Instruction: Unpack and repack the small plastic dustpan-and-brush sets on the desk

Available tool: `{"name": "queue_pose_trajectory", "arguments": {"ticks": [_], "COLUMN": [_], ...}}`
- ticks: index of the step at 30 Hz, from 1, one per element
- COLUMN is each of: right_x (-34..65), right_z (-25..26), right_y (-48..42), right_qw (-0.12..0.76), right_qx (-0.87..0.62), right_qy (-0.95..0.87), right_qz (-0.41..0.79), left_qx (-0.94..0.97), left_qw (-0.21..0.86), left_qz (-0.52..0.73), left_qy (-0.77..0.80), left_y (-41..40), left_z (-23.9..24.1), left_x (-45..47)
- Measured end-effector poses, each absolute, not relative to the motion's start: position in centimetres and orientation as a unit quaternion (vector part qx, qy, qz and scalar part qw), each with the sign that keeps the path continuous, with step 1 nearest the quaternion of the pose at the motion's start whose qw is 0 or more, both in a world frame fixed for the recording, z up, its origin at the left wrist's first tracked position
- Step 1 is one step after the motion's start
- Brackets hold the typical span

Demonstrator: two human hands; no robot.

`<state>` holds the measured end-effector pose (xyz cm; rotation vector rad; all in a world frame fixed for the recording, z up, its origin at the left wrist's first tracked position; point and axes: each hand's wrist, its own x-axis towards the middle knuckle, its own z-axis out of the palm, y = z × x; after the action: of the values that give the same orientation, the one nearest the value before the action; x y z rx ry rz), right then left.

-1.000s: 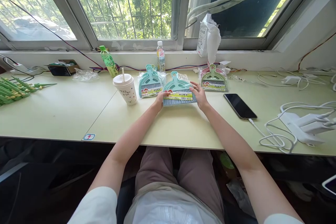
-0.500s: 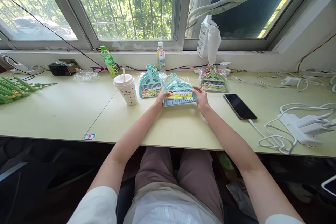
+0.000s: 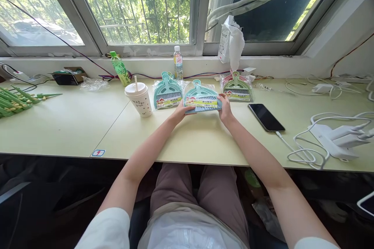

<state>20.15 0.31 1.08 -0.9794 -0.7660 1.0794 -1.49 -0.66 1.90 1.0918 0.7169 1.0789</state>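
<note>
Between my two hands is a teal dustpan and brush set [image 3: 202,102] in clear wrap with a yellow label, its handle end pointing toward the window. My left hand [image 3: 181,113] grips its left lower edge, thumb lying across the front. On the opposite edge, my right hand [image 3: 224,108] is closed around the corner. Just left of it lies another wrapped teal dustpan set [image 3: 167,90] on the table. A green and pink wrapped dustpan set [image 3: 237,86] lies to the right, beyond my right hand.
A lidded paper cup [image 3: 138,100] with a straw stands left of my hands. Two bottles, a green one [image 3: 120,69] and a clear one [image 3: 178,63], are at the back. Rightward lie a phone [image 3: 266,117] and a cabled power strip [image 3: 333,140]. A tissue pack [image 3: 230,41] sits near the window.
The held dustpan set has moved slightly right and tipped, its bristle edge now looking foreshortened. My left thumb reaches further across its front. The whole view has shifted slightly.
</note>
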Motion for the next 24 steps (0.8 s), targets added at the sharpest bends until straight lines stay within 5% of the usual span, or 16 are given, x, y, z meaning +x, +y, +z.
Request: {"name": "queue_pose_trajectory", "arguments": {"ticks": [7, 24], "right_x": [20.9, 21.3], "right_z": [2.7, 0.4], "right_y": [-0.8, 1.1], "right_qw": [0.533, 0.611], "right_qx": [-0.321, -0.376], "right_qy": [-0.568, -0.520], "right_qz": [0.538, 0.463], "left_qx": [0.391, 0.384], "left_qw": [0.675, 0.746], "left_qz": [0.541, 0.473], "left_qy": [0.315, 0.269], "left_y": [0.7, -0.2], "left_z": [2.3, 2.4], "left_x": [-3.1, -3.1]}}
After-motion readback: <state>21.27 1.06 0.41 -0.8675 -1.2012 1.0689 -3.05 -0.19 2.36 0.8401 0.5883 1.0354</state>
